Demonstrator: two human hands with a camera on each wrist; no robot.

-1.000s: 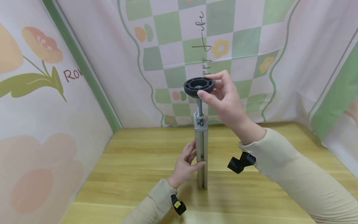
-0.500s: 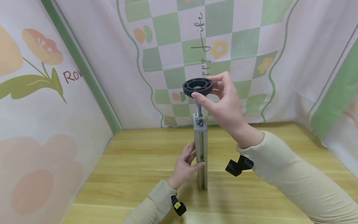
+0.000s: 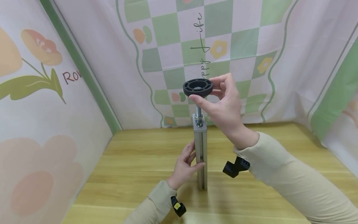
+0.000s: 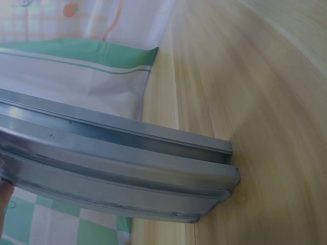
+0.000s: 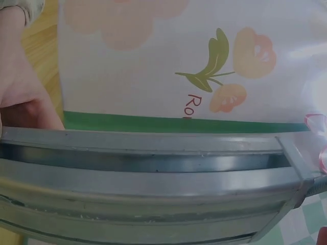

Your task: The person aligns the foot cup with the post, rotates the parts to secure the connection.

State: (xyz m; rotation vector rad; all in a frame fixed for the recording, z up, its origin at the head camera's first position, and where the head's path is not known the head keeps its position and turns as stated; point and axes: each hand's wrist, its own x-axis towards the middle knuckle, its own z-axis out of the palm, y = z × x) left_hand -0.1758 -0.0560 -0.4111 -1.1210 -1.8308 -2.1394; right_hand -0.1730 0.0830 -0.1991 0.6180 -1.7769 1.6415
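Observation:
An aluminium extrusion profile (image 3: 200,155) stands upright on the wooden table, capped by a metal end plate (image 3: 199,127) with a screw in it. A threaded rod (image 3: 198,110) with a nut rises from the plate and bears a round black leveling foot (image 3: 197,88) on top. My right hand (image 3: 223,105) pinches the foot's rim, thumb at the front and fingers behind. Lower down, my left hand (image 3: 185,166) grips the profile from the left, thumb across its near face. In the left wrist view the profile's slotted lower end (image 4: 168,173) meets the table.
The wooden table (image 3: 134,165) lies under both hands. A printed curtain (image 3: 167,62) hangs behind the table, with another flowered sheet (image 3: 42,118) along the left side. Black camera mounts (image 3: 236,167) sit at the wrists.
My right thumb has slid left along the front of the foot's rim, and the right wrist has shifted slightly left and down. The left hand and profile stay put.

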